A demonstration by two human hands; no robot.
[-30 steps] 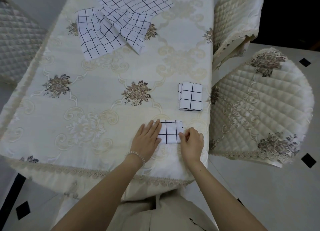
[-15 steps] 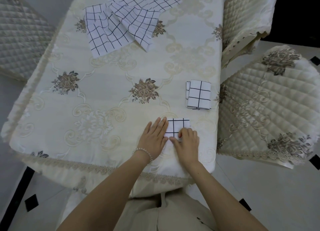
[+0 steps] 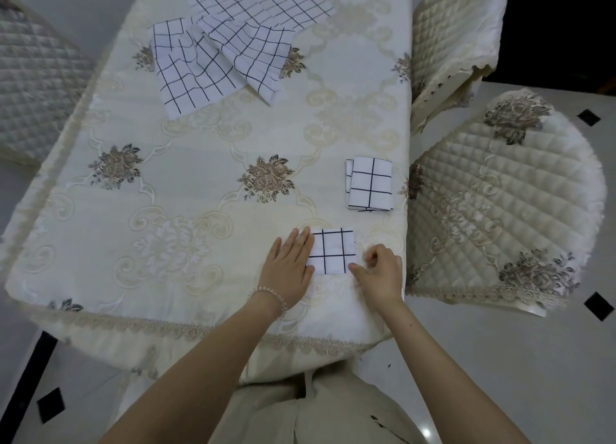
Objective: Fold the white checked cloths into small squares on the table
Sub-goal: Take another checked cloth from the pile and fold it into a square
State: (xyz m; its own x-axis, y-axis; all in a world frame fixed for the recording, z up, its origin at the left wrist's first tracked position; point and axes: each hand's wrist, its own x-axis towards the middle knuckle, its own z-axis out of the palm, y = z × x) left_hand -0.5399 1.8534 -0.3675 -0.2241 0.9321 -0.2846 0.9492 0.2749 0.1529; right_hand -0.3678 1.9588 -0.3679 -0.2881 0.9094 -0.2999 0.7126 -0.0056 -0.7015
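Note:
A small folded white checked cloth (image 3: 331,251) lies on the cream floral tablecloth (image 3: 186,183) near the front right corner. My left hand (image 3: 289,267) presses flat on the cloth's left edge with straight fingers. Just right of the cloth is my right hand (image 3: 380,273), fingers curled, its thumb tip touching the lower right corner. A finished folded stack (image 3: 370,185) sits a little farther back by the right edge. Three larger checked cloths lie overlapping at the far side: one on the left (image 3: 190,74), one in the middle (image 3: 250,54), one at the back (image 3: 256,0).
A quilted chair (image 3: 506,203) stands close against the table's right side, with another quilted chair (image 3: 456,27) behind it. A third quilted chair (image 3: 30,77) stands at the left. The tablecloth's lace hem (image 3: 166,327) hangs over the front edge.
My right hand slid across the folded cloth and came back to its right side, where it now lies curled by the corner. My left hand stayed flat on the left edge.

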